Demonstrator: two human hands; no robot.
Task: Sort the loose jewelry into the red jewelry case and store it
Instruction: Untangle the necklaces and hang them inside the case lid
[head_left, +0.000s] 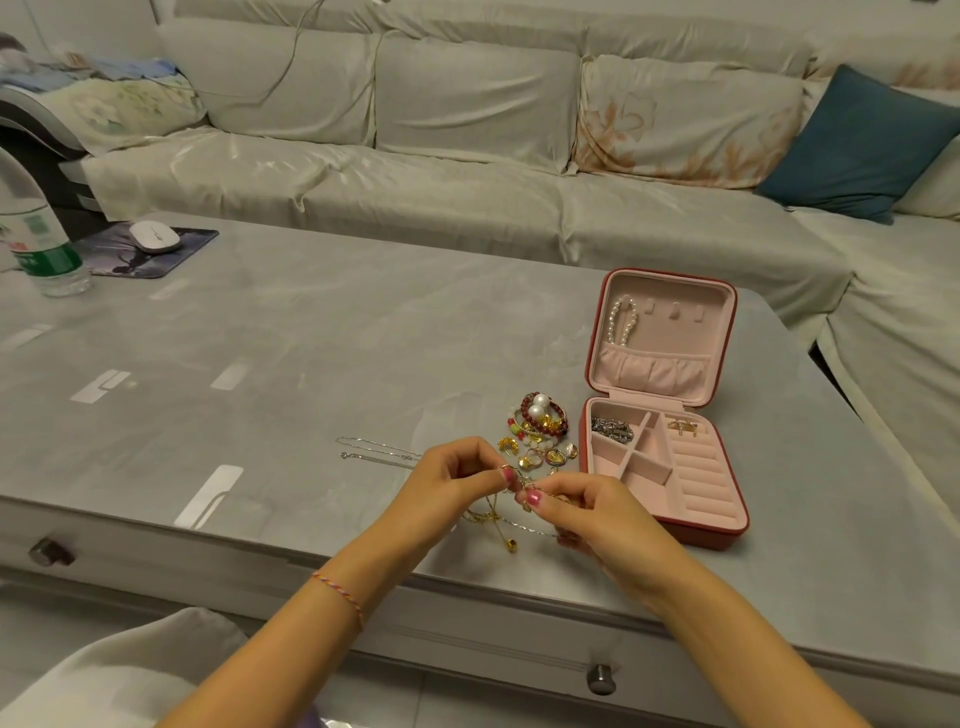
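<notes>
A person's left hand (451, 480) and right hand (597, 512) meet above the near edge of a grey, glossy worktop (311, 338), both with fingers curled, pinching a thin gold chain (498, 519) between thumb and fingertips; part of the chain dangles to a small gold pendant (511, 544). Just beyond the hands lies a heap of loose jewellery (540, 428): red beaded bracelets, white pearls and gold rings. A fine silver necklace (376, 451) lies to its left. The square red jewelry case with pale pink lining (670, 462) stands open beside the heap, a pearl strand (623, 321) hanging in its raised lid, a silvery chain (613, 430) in one compartment and a gold ring (683, 427) in the ring rolls.
</notes>
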